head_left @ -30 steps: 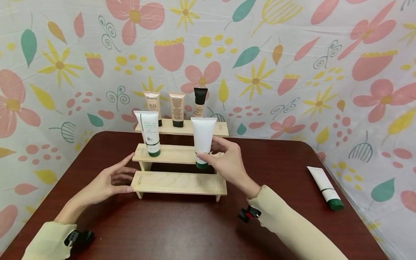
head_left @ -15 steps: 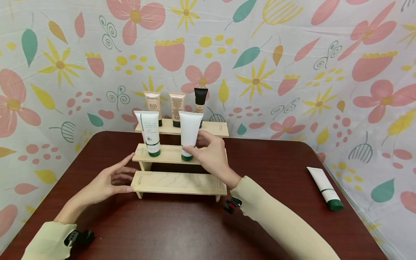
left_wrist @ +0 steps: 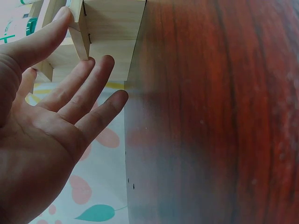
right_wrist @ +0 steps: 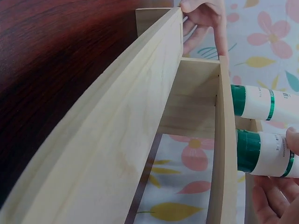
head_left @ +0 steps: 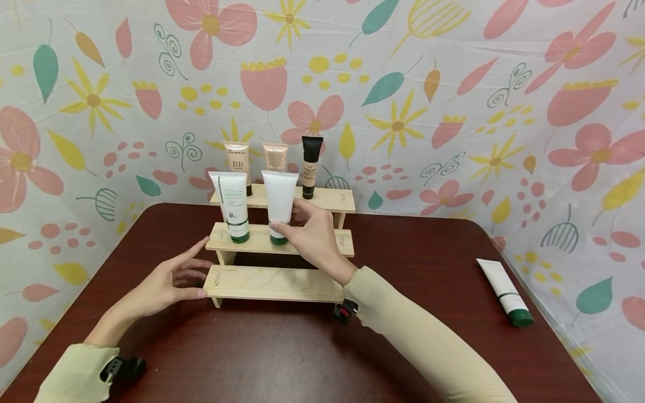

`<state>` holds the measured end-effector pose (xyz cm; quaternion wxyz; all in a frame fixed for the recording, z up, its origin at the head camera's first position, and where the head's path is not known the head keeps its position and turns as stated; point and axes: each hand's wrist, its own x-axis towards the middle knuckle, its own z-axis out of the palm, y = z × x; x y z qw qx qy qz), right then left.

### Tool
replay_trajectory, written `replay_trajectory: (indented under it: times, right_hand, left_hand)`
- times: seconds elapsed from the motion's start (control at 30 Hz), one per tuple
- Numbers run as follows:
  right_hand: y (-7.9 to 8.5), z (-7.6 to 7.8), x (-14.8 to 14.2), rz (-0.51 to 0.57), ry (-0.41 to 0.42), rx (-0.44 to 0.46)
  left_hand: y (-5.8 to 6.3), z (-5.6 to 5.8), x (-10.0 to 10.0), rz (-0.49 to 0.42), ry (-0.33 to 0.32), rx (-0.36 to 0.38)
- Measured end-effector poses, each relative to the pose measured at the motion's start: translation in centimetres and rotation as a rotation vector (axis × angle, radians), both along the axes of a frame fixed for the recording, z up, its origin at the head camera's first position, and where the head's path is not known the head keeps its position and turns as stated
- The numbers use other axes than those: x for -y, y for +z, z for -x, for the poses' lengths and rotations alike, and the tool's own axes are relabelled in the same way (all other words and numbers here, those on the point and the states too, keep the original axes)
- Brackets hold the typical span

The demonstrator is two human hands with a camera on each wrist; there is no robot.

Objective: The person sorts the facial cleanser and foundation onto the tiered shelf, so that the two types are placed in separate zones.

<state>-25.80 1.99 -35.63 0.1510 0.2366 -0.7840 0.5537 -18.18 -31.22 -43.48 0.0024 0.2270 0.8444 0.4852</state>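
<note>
My right hand [head_left: 316, 238] pinches a white squeeze tube [head_left: 280, 196] with a green cap between thumb and fingers. It stands cap down at the middle step of a three-step wooden display stand [head_left: 274, 282]. In the right wrist view its green cap [right_wrist: 248, 150] is right at the step's surface. Just left on that step is a similar white tube [head_left: 233, 201] with green print. My left hand [head_left: 158, 282] touches the stand's left end, fingers spread; in the left wrist view the thumb [left_wrist: 44, 41] lies along the lowest step's edge.
On the top step stand a beige BB cream tube [head_left: 238, 158], another beige tube [head_left: 275, 157] partly hidden, and a slim black-topped tube [head_left: 309, 168]. Another white, green-capped tube [head_left: 505, 292] lies at the right of the dark wooden table [head_left: 428, 268]. A floral cloth [head_left: 393, 84] hangs behind.
My right hand has carried the white tube left along the stand to beside the other white tube, lowering it onto the middle step. The left hand stays at the stand's end.
</note>
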Motion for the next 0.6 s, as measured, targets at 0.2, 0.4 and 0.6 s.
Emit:
replay_trajectory:
  times: [0.2, 0.4, 0.6]
  right_hand:
    - [-0.07, 0.32, 0.25, -0.013, -0.017, -0.007]
    - [-0.08, 0.42, 0.5, -0.029, -0.02, -0.006]
    - [-0.12, 0.26, 0.61, -0.016, -0.003, 0.023]
  left_hand:
    - [0.08, 0.01, -0.09, 0.005, 0.002, -0.001]
    - [0.06, -0.02, -0.11, 0.008, 0.004, 0.008]
    - [0.01, 0.0, -0.09, 0.007, 0.004, 0.007]
